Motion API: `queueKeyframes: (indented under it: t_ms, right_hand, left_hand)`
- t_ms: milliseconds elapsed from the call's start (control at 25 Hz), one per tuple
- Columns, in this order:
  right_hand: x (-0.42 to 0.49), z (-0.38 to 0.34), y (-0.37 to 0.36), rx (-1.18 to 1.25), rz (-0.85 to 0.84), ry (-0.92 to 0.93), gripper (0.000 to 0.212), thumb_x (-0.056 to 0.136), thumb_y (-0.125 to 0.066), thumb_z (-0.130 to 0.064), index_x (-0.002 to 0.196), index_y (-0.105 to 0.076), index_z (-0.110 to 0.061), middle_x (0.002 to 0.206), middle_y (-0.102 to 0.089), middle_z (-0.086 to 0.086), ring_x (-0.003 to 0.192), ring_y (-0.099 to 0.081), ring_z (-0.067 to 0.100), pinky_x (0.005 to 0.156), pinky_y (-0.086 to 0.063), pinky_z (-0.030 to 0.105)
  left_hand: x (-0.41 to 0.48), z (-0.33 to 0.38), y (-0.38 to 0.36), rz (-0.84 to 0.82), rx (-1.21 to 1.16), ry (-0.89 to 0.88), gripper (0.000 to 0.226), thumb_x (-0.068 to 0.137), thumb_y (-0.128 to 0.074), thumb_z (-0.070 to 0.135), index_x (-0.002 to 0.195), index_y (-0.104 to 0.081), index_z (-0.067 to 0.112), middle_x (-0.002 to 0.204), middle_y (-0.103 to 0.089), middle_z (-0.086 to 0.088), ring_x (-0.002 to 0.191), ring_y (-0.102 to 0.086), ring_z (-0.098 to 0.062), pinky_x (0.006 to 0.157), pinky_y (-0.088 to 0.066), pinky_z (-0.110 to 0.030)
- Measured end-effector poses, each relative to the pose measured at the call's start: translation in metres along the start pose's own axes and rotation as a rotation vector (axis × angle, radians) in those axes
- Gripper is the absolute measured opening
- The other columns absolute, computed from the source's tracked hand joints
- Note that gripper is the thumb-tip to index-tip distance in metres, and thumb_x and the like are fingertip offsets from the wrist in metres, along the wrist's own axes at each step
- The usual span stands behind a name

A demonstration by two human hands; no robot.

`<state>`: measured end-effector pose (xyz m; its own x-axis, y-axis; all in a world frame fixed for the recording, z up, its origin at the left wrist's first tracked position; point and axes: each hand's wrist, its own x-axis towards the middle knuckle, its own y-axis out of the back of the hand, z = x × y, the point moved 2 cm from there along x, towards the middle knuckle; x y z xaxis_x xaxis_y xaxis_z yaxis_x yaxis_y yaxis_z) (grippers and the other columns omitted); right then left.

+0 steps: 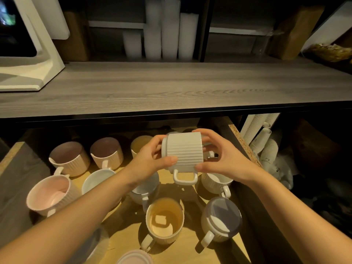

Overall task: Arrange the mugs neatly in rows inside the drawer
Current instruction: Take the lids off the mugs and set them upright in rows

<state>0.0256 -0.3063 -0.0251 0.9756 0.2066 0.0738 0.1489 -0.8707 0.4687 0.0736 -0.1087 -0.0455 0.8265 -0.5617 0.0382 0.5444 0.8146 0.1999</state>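
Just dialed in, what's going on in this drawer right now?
A person holds a white ribbed mug in the air with both hands, left hand and right hand, its handle pointing toward them. Below it, the open drawer already holds about ten mugs in rough rows, pink ones on the left. The white mug has not been set down yet.

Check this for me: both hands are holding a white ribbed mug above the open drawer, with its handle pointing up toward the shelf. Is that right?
Not quite. The left hand and right hand do hold the white ribbed mug above the open drawer, but its handle points down and toward the person, not up toward the shelf. The head view shows this.
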Motion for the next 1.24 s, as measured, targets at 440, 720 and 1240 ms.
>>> queueKeyframes:
  t_ms: [440, 720, 1240]
  right_hand:
    - [-0.001, -0.004, -0.012, -0.817, -0.041, -0.044, 0.091, 0.066, -0.074, -0.05, 0.142, -0.026, -0.037, 0.13, -0.039, -0.005, 0.115, -0.04, 0.014, 0.087, -0.047, 0.029]
    - [0.01, 0.005, -0.045, -1.05, -0.236, -0.029, 0.086, 0.071, -0.07, -0.055, 0.142, -0.026, -0.035, 0.131, -0.048, -0.003, 0.11, -0.052, 0.016, 0.079, -0.05, 0.021]
    - [0.033, 0.015, -0.066, -1.05, -0.256, -0.047, 0.079, 0.076, -0.072, -0.045, 0.142, -0.032, -0.03, 0.135, -0.048, 0.002, 0.114, -0.053, 0.021, 0.085, -0.05, 0.026]
  left_hand:
    - [-0.022, -0.025, 0.026, -0.082, 1.145, 0.119, 0.07, 0.082, -0.058, 0.053, 0.141, -0.029, 0.033, 0.15, -0.031, 0.006, 0.135, -0.031, -0.017, 0.109, -0.03, -0.037]
    - [-0.034, -0.032, 0.036, -0.161, 1.151, 0.108, 0.08, 0.074, -0.068, 0.052, 0.141, -0.029, 0.034, 0.143, -0.037, 0.007, 0.126, -0.038, -0.015, 0.101, -0.037, -0.032]
    - [-0.031, -0.044, 0.043, -0.183, 1.116, 0.1, 0.083, 0.078, -0.07, 0.042, 0.144, -0.021, 0.031, 0.148, -0.031, 0.005, 0.131, -0.035, -0.016, 0.105, -0.035, -0.033]
